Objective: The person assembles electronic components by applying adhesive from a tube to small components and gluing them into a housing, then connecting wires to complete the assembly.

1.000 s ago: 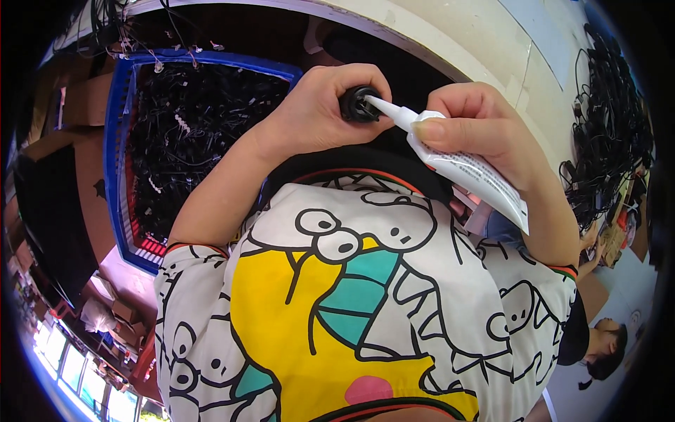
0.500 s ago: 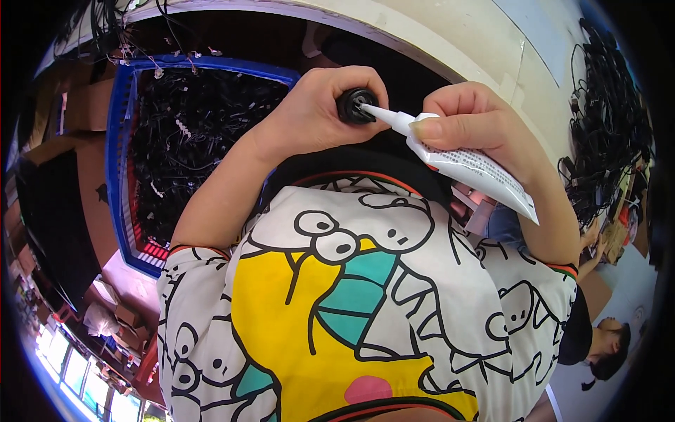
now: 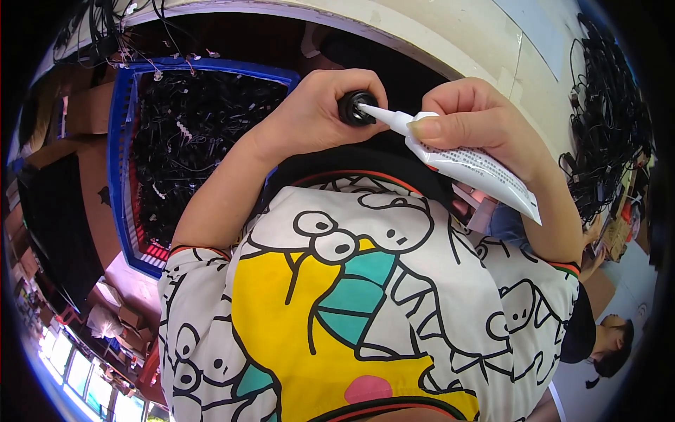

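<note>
My left hand [image 3: 316, 105] is wrapped round a black cylindrical part [image 3: 349, 110], its round open end facing up toward me. Inside that end some light, shiny bits show, too small to make out. Between thumb and fingers, my right hand [image 3: 467, 123] pinches a white squeeze tube [image 3: 485, 172] with a long tapered nozzle [image 3: 383, 114]. The nozzle's tip reaches into the opening of the black part. Dark print covers the tube's side, and its flat end points down to the right.
A blue plastic basket [image 3: 118, 169] full of black cables [image 3: 204, 133] stands to the left. The pale tabletop [image 3: 457, 35] runs along the far side, with a heap of black cables [image 3: 605, 112] at its right. Another person [image 3: 605, 344] is at the lower right.
Both hands hold nearly the same place. The nozzle tip stays at the opening of the black part, and the tube has shifted only very slightly.
</note>
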Demonstrator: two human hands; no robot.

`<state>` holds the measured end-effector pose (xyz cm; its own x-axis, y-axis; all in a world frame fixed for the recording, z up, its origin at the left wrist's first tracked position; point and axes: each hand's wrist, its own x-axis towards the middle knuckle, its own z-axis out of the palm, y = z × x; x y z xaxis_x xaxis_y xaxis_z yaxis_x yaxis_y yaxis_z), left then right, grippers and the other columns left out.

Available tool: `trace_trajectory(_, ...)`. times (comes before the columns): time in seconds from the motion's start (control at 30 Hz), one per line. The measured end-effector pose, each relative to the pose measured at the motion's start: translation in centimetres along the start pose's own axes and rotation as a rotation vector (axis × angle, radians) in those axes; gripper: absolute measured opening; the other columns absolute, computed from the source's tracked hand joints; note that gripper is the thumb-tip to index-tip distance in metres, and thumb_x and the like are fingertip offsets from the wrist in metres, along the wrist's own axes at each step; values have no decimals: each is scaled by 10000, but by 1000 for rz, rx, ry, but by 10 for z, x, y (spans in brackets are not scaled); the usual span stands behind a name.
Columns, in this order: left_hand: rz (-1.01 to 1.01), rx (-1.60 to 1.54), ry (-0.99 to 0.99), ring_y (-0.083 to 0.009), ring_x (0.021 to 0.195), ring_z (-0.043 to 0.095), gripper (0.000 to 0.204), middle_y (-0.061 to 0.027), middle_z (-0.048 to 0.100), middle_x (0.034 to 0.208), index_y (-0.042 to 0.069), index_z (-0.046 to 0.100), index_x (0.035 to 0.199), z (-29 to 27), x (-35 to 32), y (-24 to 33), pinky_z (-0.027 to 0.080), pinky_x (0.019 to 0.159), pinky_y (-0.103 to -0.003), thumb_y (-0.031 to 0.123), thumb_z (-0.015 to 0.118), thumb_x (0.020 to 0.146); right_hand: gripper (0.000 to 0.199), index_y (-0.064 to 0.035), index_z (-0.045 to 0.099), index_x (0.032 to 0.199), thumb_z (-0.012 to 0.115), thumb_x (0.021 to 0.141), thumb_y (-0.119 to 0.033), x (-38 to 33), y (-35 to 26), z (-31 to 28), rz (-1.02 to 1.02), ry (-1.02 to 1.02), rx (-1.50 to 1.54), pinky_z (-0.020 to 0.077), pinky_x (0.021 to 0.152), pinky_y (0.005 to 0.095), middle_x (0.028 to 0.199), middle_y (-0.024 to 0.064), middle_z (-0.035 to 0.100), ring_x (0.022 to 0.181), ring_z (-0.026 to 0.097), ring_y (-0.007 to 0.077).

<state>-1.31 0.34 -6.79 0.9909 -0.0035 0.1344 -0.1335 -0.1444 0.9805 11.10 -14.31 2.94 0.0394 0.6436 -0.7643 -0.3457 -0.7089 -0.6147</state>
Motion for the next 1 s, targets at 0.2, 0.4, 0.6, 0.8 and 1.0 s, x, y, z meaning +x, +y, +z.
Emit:
trace_trajectory(0.2, -67, -7, -28, -71, 613, 460, 186, 8, 508, 669, 49, 530, 730, 1, -1, -1, 371, 562, -200, -22, 646, 604, 217, -47, 582, 647, 653, 727, -236, 6, 2, 0, -29, -8, -53, 335, 402, 182, 553, 8, 541, 436, 463, 40)
trace_trajectory(0.4, -76, -23, -36, -73, 626, 469, 199, 6, 516, 687, 45, 529, 733, 0, -1, 0, 372, 576, -197, -41, 639, 591, 215, -43, 597, 669, 655, 723, -243, 7, 1, -2, -11, -43, -36, 329, 417, 177, 565, 5, 544, 450, 461, 38)
trace_trajectory(0.6, -97, -52, -21, -73, 642, 486, 195, 4, 527, 695, 40, 538, 733, -4, 2, 3, 379, 588, -198, -44, 637, 588, 198, -37, 605, 686, 659, 726, -223, 3, -1, -9, -23, -113, -8, 331, 425, 173, 581, 4, 553, 461, 465, 34)
trace_trajectory(0.8, -140, -117, 9, -68, 664, 492, 189, 5, 535, 708, 42, 543, 740, -1, 16, 13, 394, 613, -201, -25, 661, 608, 158, -28, 611, 714, 662, 729, -177, 3, 20, -28, -126, -161, 136, 357, 456, 173, 604, 11, 567, 493, 485, 41)
trace_trajectory(1.0, -75, -105, 94, -56, 657, 517, 261, 1, 539, 731, 51, 536, 867, 14, 30, 12, 424, 584, -194, 77, 711, 676, 170, 12, 608, 822, 650, 699, -98, -11, 39, -48, -471, -43, 159, 432, 615, 212, 751, 65, 614, 649, 556, 98)
